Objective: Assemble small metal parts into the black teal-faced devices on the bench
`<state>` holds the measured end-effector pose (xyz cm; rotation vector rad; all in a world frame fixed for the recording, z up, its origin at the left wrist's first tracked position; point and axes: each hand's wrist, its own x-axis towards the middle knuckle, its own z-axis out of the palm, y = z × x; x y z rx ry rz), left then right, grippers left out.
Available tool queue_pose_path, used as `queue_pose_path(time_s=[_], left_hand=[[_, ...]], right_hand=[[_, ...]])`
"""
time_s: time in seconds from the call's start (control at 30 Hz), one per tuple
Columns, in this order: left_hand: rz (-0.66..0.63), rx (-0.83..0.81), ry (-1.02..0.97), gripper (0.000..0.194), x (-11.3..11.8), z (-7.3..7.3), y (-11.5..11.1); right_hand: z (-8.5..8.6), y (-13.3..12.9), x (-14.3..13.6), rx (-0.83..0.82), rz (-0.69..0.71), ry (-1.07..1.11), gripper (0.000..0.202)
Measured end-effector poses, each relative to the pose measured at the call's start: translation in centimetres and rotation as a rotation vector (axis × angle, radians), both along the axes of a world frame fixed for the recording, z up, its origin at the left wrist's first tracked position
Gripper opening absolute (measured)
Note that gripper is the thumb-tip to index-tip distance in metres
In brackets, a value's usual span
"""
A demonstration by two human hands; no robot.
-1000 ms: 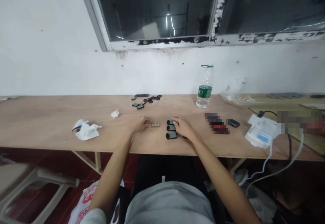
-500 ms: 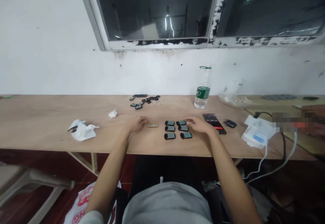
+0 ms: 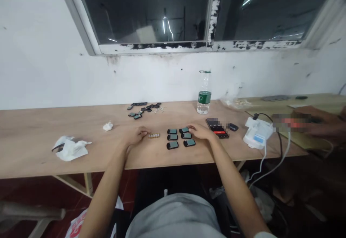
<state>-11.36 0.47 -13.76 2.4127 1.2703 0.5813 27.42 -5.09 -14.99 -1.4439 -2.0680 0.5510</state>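
Two Hands Flank Six Small Dark Cases

And here we are at the wooden table [image 3: 156,157], with six dark cases [image 3: 172,137] bearing grey-green panels, set out in two columns of three! The right hand [image 3: 199,131] is in at the far end of the right column, palm down, fingers stretched to the upper right case [image 3: 184,130], which lies at a slight slant. Fingertips are right at its edge; whether they pinch it or merely rest there, one cannot tell.

Over to the left hand [image 3: 136,134]: fingers curled, knuckles bent, tips just beside the left end of a short row of small cylinders [image 3: 154,135]. Whether it grips anything is too small to make out. The row itself lies on the wood, left of the cases.

Farther back, a cluster of dark pieces [image 3: 147,108] spreads near the wall, tiny white bits [image 3: 159,110] beside it. A clear bottle [image 3: 203,101] with a green label stands upright to the right. Nearer, a phone [image 3: 220,133] lies beyond the right hand, a black oval object [image 3: 233,126] next to it. And at far right, another person's hand [image 3: 323,122], blurred!
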Motion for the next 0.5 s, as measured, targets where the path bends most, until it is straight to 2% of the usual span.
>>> queue_pose_path(time_s=[0.2, 0.5], left_hand=[[0.01, 0.006, 0.01, 0.04, -0.15, -0.36, 0.19], [-0.023, -0.003, -0.012, 0.041, 0.02, -0.12, 0.14]], right_hand=[[-0.4, 0.19, 0.06, 0.021, 0.005, -0.001, 0.035], [-0.01, -0.08, -0.29, 0.028, -0.007, -0.046, 0.036]])
